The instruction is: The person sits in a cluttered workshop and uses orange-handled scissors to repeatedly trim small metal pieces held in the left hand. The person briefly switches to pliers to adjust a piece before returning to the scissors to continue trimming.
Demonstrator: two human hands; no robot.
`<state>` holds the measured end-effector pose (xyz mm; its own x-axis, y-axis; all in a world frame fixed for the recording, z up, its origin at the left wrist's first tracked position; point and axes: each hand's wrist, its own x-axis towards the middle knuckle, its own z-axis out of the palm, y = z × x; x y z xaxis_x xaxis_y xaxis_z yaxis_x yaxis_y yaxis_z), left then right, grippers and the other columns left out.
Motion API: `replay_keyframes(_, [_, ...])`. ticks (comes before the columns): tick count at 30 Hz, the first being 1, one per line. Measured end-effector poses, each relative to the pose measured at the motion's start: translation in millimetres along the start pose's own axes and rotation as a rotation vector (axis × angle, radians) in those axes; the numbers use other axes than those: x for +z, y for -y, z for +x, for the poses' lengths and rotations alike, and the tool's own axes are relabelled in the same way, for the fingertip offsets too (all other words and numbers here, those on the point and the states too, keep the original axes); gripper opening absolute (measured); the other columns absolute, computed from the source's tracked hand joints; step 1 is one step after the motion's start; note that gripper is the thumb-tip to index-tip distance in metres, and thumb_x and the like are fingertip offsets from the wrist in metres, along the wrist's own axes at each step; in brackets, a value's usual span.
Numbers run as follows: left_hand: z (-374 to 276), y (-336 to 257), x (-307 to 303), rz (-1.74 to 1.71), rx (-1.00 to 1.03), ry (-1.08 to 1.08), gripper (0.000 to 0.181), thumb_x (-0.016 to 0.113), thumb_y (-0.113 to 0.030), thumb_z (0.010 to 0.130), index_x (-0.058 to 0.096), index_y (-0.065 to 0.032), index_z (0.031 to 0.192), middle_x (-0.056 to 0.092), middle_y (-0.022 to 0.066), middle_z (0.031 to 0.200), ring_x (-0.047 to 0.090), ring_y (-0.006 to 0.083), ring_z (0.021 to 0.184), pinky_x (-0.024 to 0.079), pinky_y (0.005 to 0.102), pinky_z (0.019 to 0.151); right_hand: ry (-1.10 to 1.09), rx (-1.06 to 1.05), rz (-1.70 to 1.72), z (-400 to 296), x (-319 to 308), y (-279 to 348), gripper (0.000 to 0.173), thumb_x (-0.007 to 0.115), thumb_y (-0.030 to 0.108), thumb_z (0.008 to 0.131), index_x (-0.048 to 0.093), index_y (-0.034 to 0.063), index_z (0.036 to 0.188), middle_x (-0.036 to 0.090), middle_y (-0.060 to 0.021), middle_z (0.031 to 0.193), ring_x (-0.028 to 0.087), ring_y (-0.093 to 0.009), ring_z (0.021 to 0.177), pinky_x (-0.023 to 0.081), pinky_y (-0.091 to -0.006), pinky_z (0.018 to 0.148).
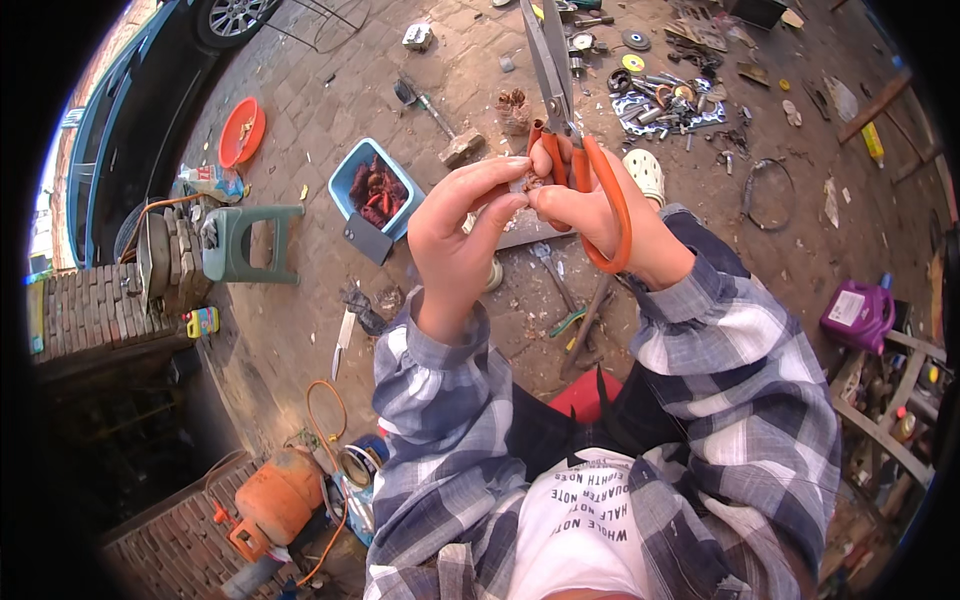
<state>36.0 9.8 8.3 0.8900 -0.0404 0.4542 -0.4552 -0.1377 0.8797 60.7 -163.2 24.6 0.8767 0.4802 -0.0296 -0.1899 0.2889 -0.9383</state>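
My right hand (600, 210) grips orange-handled metal shears (555, 105), blades pointing up and away from me. The thumb and fingertips of my left hand (461, 229) pinch a small pale and coppery piece (531, 181), which my right fingertips also touch. What this piece is, I cannot tell. A short reddish-brown tube-like end (535, 132) shows beside the shears' handle. Left of my hands stands a light-blue plastic tub (341, 184) holding dark-red, tangled material (377, 191). A dark phone (367, 240) leans at its near edge. Beyond my hands sits a clear container (512, 112) with reddish-brown pieces.
A hammer (461, 144) lies beyond the tub; a knife (343, 341) lies nearer me. Between my feet are an adjustable wrench (553, 271) and pliers (568, 322). Metal parts (667, 101) cover the right-hand ground. A green stool (251, 244) and orange gas cylinder (279, 495) stand left.
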Motion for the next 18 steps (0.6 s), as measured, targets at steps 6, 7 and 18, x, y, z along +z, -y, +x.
replay_keyframes(6, [2, 1, 15, 0.076, 0.100, -0.186, 0.017, 0.070, 0.009, 0.078, 0.070, 0.0044, 0.095, 0.072, 0.0134, 0.095, 0.069, 0.0197, 0.090, 0.054, 0.0280, 0.078, -0.039, -0.039, 0.030, 3, 3, -5, 0.018, 0.064, 0.010, 0.079, 0.050, 0.0043, 0.088, 0.049, 0.0018, 0.075, 0.046, -0.006, 0.067, 0.038, -0.0238, 0.059])
replay_keyframes(7, [3, 0, 15, 0.082, 0.105, -0.199, 0.017, 0.070, 0.009, 0.078, 0.070, 0.0045, 0.094, 0.072, 0.0133, 0.094, 0.069, 0.0198, 0.088, 0.054, 0.0280, 0.078, -0.038, -0.061, 0.017, 4, 3, -5, 0.018, 0.064, 0.010, 0.079, 0.050, 0.0045, 0.088, 0.049, 0.0019, 0.075, 0.046, -0.006, 0.066, 0.038, -0.0238, 0.058])
replay_keyframes(18, [12, -1, 25, -0.024, 0.043, -0.289, 0.010, 0.066, 0.010, 0.081, 0.070, 0.0063, 0.089, 0.072, 0.0117, 0.091, 0.067, 0.0167, 0.081, 0.053, 0.0260, 0.074, -0.028, 0.001, 0.259, 6, 6, -7, 0.014, 0.061, 0.009, 0.082, 0.048, 0.0062, 0.086, 0.046, 0.0027, 0.071, 0.043, -0.006, 0.060, 0.034, -0.0237, 0.053])
